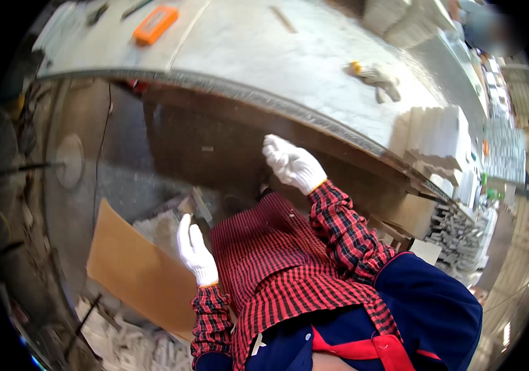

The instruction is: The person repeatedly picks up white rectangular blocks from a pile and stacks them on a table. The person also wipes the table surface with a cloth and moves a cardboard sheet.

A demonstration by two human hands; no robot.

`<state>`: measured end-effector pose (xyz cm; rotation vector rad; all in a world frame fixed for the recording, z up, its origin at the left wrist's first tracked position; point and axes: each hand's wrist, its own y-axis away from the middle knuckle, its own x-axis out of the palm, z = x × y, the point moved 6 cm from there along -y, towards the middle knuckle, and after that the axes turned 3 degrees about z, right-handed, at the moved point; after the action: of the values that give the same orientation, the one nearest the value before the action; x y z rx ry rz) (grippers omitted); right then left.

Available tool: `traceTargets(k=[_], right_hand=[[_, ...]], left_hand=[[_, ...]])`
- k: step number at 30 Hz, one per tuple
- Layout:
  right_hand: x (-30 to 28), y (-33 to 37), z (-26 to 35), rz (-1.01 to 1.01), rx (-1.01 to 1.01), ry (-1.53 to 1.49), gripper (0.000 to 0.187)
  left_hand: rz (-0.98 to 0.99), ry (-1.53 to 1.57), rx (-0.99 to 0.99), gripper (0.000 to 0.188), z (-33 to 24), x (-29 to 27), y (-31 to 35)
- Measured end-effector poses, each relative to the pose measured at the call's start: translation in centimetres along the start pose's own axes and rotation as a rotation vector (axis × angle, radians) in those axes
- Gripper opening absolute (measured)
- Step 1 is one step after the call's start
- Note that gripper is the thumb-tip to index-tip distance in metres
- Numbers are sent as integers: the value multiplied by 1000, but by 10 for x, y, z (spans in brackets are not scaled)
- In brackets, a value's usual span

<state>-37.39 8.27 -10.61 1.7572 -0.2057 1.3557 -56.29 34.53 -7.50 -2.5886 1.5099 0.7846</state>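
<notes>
Both of my hands wear white knitted gloves with orange-yellow cuffs. My left hand (pixel 196 252) is low on the left, beside my red-and-black checked apron (pixel 264 241), with its fingers stretched out and nothing visible in it. A brown cardboard sheet (pixel 137 269) lies just below and left of it. My right hand (pixel 293 164) is raised in front of the near edge of the worktable (pixel 227 43). Its fingers are curled closed, and whatever they may hold is hidden. Neither hand touches the tabletop.
On the table lie an orange box-like object (pixel 155 25), a crumpled pair of work gloves (pixel 379 80) and a thin strip (pixel 283 19). White stacked pieces (pixel 439 136) stand at its right end. Pale pieces (pixel 131 340) are heaped on the floor at lower left.
</notes>
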Motion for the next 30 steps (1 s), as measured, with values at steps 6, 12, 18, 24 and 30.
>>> traceTargets(k=[6, 12, 18, 24, 30], right_hand=[[-132, -6, 100, -283, -193, -28, 29], [-171, -32, 268, -403, -501, 49, 18], [-186, -54, 404, -611, -748, 2247, 34], [-163, -76, 362, -1119, -636, 2403, 45], [-177, -72, 363, -834, -716, 2473, 48]], left_hand=[[88, 54, -194, 32, 48, 34, 48], [161, 266, -406, 33, 75, 110, 73], [244, 340, -537, 38, 109, 159, 100], [191, 355, -651, 41, 125, 164, 114], [237, 332, -570, 37, 114, 151, 100]])
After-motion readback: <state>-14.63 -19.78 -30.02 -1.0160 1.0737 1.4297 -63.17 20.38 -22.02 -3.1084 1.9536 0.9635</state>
